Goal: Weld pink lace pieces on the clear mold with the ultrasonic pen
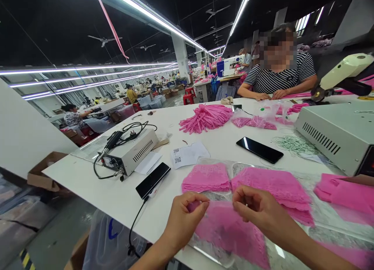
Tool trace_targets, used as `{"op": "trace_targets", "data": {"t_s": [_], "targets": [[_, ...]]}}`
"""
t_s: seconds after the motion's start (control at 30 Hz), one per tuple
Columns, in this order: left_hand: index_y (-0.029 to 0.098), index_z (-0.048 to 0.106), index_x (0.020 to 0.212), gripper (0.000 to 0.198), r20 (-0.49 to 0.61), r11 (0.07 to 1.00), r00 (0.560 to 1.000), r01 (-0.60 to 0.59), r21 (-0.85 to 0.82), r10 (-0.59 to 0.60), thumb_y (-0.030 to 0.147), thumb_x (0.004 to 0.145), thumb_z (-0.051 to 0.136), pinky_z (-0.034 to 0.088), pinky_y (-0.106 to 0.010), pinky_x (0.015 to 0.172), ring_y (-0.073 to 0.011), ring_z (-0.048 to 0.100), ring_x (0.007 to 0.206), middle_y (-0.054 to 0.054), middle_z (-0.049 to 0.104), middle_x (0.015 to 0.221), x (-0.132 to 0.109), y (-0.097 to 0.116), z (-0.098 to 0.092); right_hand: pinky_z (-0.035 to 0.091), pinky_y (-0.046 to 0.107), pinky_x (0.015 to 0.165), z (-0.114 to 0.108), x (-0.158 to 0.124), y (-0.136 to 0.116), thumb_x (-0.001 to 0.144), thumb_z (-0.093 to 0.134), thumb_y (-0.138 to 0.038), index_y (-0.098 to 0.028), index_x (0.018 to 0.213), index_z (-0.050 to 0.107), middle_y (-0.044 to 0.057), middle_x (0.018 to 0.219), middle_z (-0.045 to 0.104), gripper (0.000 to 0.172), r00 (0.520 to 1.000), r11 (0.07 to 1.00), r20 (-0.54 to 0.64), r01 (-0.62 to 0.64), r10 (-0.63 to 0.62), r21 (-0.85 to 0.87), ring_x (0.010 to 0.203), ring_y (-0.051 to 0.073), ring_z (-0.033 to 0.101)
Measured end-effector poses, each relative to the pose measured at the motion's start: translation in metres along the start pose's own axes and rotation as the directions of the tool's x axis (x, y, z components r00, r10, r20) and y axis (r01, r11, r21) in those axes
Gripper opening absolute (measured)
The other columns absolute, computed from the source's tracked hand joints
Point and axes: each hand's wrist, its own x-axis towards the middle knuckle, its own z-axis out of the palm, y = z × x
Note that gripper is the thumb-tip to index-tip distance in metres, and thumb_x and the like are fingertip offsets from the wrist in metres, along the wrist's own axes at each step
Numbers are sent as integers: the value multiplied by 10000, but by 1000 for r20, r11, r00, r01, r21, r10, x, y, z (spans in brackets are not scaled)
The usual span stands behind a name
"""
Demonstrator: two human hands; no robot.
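Note:
My left hand [184, 215] and my right hand [257, 209] are both closed in a pinch on the top edge of a pink lace piece [230, 231] that lies on a clear plastic sheet [330, 223] at the table's near edge. The two hands sit close together, thumbs toward each other. Just beyond them lie two stacks of the same pink lace, one on the left [206, 177] and a larger one on the right [274, 186].
A black phone [152, 180] with a cable and a grey control box [130, 153] lie to my left. Another phone [259, 149], a pile of pink strips [206, 117] and a large grey machine [336, 133] stand farther back. A person in a striped shirt [277, 77] sits across the white table [122, 196].

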Motion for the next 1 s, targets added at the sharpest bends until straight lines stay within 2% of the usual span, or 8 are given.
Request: {"op": "trace_targets", "data": {"t_s": [0.3,0.43,0.53,0.63,0.77,0.9,1.0], "targets": [[159,739,710,179,-17,997,1000,6,-83,-7,305,710,635,409,-213,576,-148,560,604,-40,689,672,3,-17,6,347,266,535,6,0,7,689,547,-342,-213,599,500,-47,559,430,164,999,1000,-44,-9,10,16,555,136,421],[166,751,728,187,-41,989,999,24,-148,-31,329,715,661,422,-215,590,-151,566,625,-46,694,695,4,-33,10,338,266,529,13,1,13,689,543,-340,-214,587,482,-44,565,413,173,998,1000,-63,7,-5,21,553,135,408],[182,764,723,205,-121,983,992,-54,-173,33,374,722,691,437,-217,601,-151,567,631,-41,675,673,4,-51,18,334,267,536,16,1,22,718,544,-355,-216,605,507,-35,594,446,183,994,999,-103,45,-47,-23,576,141,428],[199,776,740,249,-171,977,977,-153,-151,127,436,748,698,445,-219,604,-141,550,606,-29,631,628,4,-65,25,368,271,572,18,0,30,765,531,-364,-224,629,542,-22,632,512,195,980,986,-136,136,-148,-95,614,155,476],[202,768,754,304,-203,973,964,-200,-112,174,488,783,670,447,-226,597,-144,552,601,-29,624,632,1,-71,29,381,264,577,20,-3,35,784,526,-333,-226,626,526,-24,643,515,191,962,964,-127,222,-241,-145,602,149,473],[193,737,714,261,-268,971,943,-224,-79,196,427,799,659,426,-218,586,-136,545,595,-19,617,631,1,-70,30,333,263,538,28,-7,38,762,511,-328,-226,613,465,-40,599,443,186,954,985,-252,138,-160,-102,570,143,418],[186,725,712,200,-278,970,936,-239,-50,217,346,801,645,405,-208,558,-122,520,570,-12,605,632,4,-66,23,315,264,534,35,-8,37,746,507,-328,-222,602,440,-46,583,405,191,959,992,-256,111,-123,-58,562,138,393]]}}
